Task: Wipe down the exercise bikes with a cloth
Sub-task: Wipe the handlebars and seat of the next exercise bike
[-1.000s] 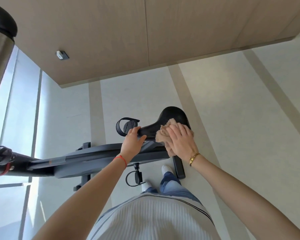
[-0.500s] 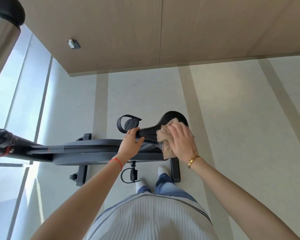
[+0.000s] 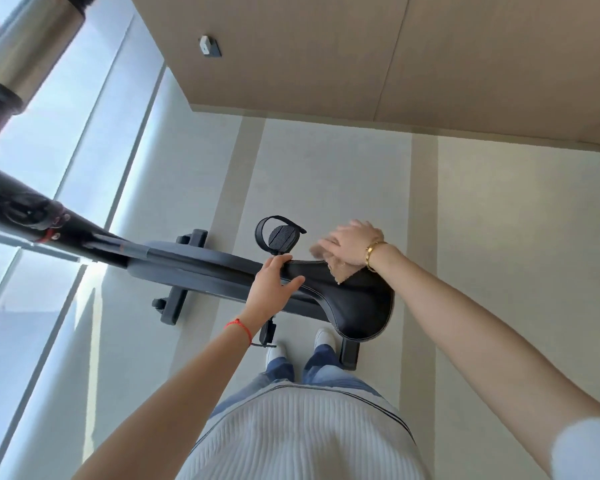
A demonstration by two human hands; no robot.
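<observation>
A: The bike [image 3: 201, 271] stands side-on at your feet; where on it is the work?

B: On the saddle [image 3: 354, 299]. The left hand [image 3: 271, 289] grips its narrow nose to steady it. The right hand [image 3: 350, 244] lies flat on the cloth [image 3: 340, 270], fingers straight, at the far edge.

A: Best way?

B: I'd press evenly, sweep toward the wide rear, overlapping passes.

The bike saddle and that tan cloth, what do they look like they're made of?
The saddle looks like black leather or vinyl: smooth, slightly shiny, with pale stitching along its edge. The cloth under the right hand looks like soft, fuzzy terry or microfibre; it bunches and drapes limply.
</observation>
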